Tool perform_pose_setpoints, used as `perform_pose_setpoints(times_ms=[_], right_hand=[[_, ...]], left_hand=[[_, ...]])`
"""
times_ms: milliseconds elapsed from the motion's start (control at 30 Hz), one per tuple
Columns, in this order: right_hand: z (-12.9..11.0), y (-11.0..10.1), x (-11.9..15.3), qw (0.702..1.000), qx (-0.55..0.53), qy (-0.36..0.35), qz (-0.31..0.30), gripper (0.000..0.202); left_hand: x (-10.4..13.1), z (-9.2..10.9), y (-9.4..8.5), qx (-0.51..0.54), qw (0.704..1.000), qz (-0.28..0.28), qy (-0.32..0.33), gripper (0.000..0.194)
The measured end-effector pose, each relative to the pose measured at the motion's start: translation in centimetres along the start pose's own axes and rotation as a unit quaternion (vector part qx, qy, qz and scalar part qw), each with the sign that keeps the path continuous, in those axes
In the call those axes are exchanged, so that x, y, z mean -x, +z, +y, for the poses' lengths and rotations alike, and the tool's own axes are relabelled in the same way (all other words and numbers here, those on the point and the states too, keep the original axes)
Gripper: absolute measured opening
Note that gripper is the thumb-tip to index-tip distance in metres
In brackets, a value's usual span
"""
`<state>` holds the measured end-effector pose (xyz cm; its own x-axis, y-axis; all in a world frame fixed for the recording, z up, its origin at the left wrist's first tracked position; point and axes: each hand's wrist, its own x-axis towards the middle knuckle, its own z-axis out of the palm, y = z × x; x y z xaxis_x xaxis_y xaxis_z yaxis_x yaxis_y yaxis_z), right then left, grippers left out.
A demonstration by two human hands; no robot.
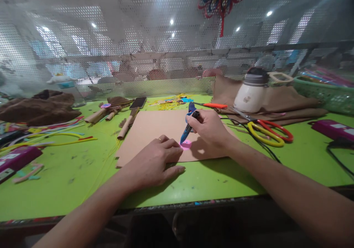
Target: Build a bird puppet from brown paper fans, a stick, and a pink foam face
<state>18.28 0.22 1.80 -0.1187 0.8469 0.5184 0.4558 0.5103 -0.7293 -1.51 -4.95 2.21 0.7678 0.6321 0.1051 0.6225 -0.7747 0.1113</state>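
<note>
Taking the brown sheet (149, 130) as centre, open green table (61, 187) leaves room to pass at eight o'clock. Scissors (252, 128) obstruct three o'clock, the white bottle (250, 97) two, and a brown paper roll (125, 128) ten

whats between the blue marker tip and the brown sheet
In the head view, a small pink disc lies on the brown sheet, under the tip of the blue marker; whether tip and disc touch is unclear.

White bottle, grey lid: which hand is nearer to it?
Right. Your right hand is in front of the bottle, to its left; your left hand is farther left and nearer you.
</note>
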Motion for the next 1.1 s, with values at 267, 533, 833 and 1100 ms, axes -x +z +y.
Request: perform_pose_setpoints(times_ms=[267,533,833,1100], right_hand=[[-0.5,-0.2,-0.1,1.0,0.014,0.006,-0.015,0.032],[0.4,-0.2,-0.3,1.0,-0.014,0.017,0.019,0.024],[0.5,0.1,-0.2,0.999,-0.024,0.022,0.015,0.025],[-0.1,-0.1,-0.1,1.0,0.005,0.026,0.008,0.028]], left_hand=[[0.1,-0.3,0.2,0.021,0.999,0.024,0.015,0.032],[0.0,-0.1,0.1,0.006,1.0,-0.001,-0.001,0.03],[0.0,-0.1,0.1,0.003,1.0,-0.006,0.003,0.03],[0.0,-0.2,0.0,0.005,1.0,-0.002,0.004,0.03]])
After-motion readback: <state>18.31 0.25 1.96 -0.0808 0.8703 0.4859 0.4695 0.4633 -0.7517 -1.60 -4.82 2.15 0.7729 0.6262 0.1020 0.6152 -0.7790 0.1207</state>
